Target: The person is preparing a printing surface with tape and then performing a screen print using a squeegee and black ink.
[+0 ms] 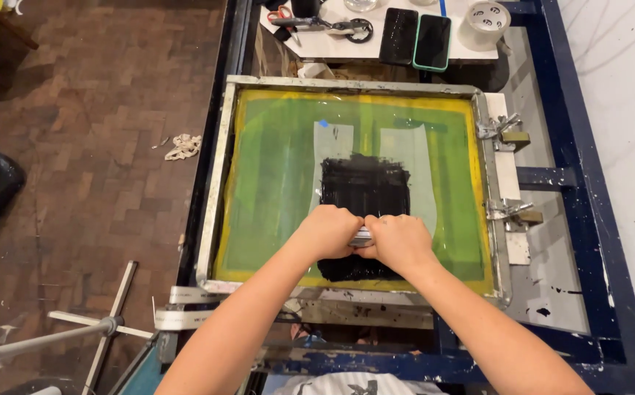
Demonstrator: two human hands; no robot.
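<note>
I am gripping the squeegee (362, 237), mostly hidden, with left hand (330, 231) and right hand (399, 241) fingers clamped, over black ink (365, 183) on the screen frame (218, 183).

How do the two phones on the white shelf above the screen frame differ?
The left phone is all black, while the right phone has a teal-green edge. The left phone reaches higher on the shelf; the right phone sits lower, nearer the tape roll. Both lie flat, side by side, screens dark.

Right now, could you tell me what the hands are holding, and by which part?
Both the left hand and right hand grip a squeegee by its handle, side by side, over the black ink on the screen frame.
</note>
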